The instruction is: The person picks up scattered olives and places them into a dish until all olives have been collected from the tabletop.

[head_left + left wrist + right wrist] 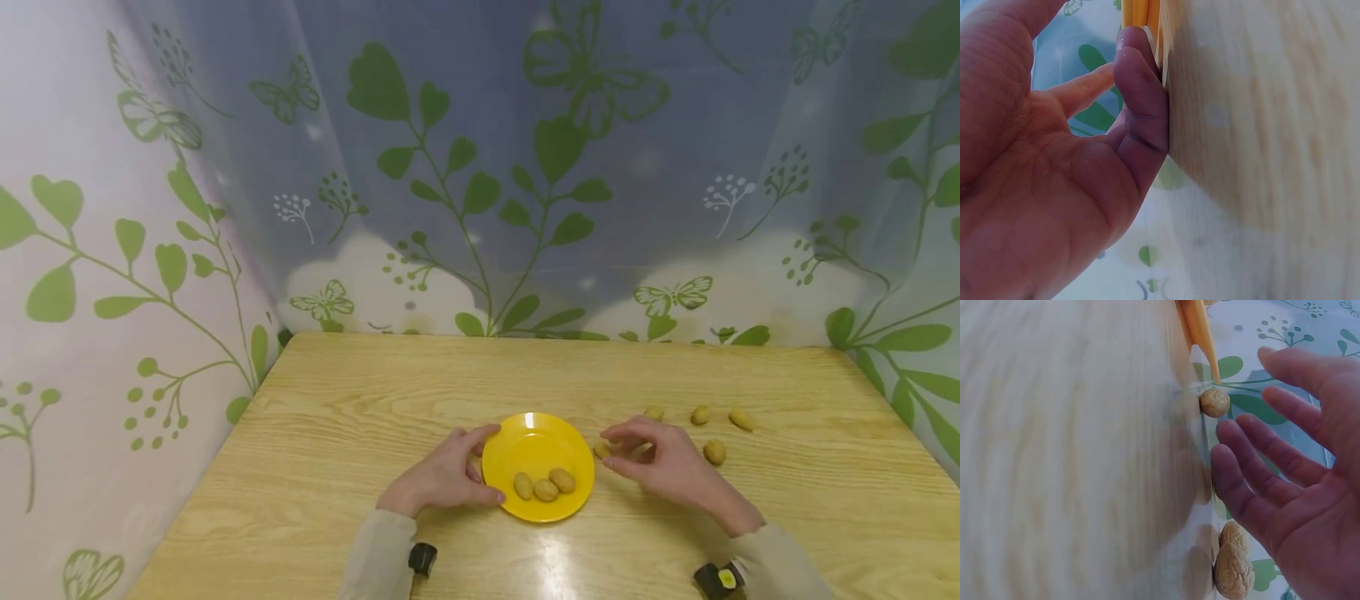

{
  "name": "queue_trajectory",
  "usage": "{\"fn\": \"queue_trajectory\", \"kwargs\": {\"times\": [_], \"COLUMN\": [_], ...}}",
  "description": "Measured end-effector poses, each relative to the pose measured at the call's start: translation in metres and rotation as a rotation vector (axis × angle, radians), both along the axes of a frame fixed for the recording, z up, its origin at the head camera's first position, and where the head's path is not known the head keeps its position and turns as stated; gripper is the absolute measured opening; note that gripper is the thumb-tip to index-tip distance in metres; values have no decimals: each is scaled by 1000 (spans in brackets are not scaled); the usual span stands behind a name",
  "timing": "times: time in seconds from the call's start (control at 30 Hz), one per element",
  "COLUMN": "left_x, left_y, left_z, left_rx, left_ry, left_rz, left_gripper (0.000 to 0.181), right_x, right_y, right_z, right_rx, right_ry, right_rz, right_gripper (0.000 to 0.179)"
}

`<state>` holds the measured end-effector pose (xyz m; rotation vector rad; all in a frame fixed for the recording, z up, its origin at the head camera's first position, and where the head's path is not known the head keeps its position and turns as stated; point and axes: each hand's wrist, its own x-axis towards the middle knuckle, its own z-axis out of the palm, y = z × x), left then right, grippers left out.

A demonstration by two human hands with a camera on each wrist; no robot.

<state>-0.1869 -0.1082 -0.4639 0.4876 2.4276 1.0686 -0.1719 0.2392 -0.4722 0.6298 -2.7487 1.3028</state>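
A round yellow plate (536,454) lies on the table with three tan, wrinkled, walnut-like nuts (545,490) near its front rim. My left hand (453,471) holds the plate's left edge, thumb toward the front and forefinger toward the back. To the right of the plate, my right hand (663,458) has thumb and forefinger spread about a loose nut (602,450). In the right wrist view that nut (1215,402) sits on the table, apart from the fingertips (1225,459). The left wrist view shows curled fingers (1141,94) low at the table, below the plate's edge (1138,12).
Several more nuts (715,452) lie on the wooden table (337,417), behind and right of my right hand. One long nut (741,419) is farthest right. A curtain (480,167) printed with leaves and butterflies hangs along the table's back edge and sides.
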Motion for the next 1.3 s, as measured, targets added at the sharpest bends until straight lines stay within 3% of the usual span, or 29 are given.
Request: {"fn": "queue_trajectory", "kwargs": {"times": [0.77, 1.3], "left_x": [2, 2], "left_y": [1, 1], "left_z": [1, 1], "left_rx": [-7, -9], "left_ry": [-14, 6], "left_rz": [20, 13], "left_gripper": [94, 94], "right_x": [-14, -17], "right_y": [3, 2], "right_z": [2, 0], "right_rx": [161, 159], "right_ry": [-109, -125], "right_rz": [49, 46], "right_gripper": [28, 19]}}
